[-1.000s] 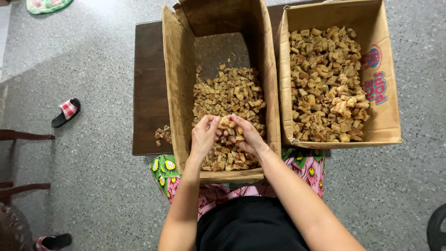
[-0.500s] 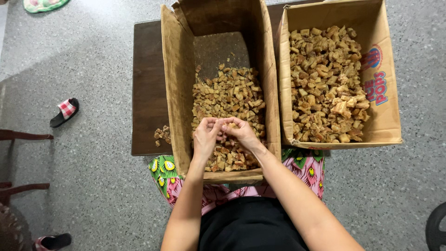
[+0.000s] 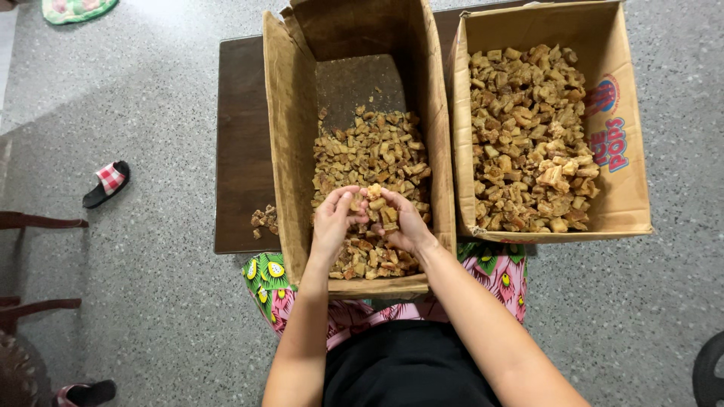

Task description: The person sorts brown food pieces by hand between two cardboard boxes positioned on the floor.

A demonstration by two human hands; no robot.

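We cupped the left hand [image 3: 332, 220] and right hand [image 3: 400, 218] together around brown fried chunks [image 3: 375, 192], keeping them low over the near carton [image 3: 288, 136] to limit spillage.

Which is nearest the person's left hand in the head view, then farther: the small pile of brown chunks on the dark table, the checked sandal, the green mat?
1. Small pile of brown chunks, just left.
2. Checked sandal, farther left on the floor.
3. Green mat, top-left corner.

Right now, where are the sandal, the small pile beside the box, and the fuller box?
Sandal [image 3: 107, 183], head view: checked strap.
Small pile [image 3: 264, 220], head view: its middle.
Fuller box [image 3: 632, 181], head view: right wall.
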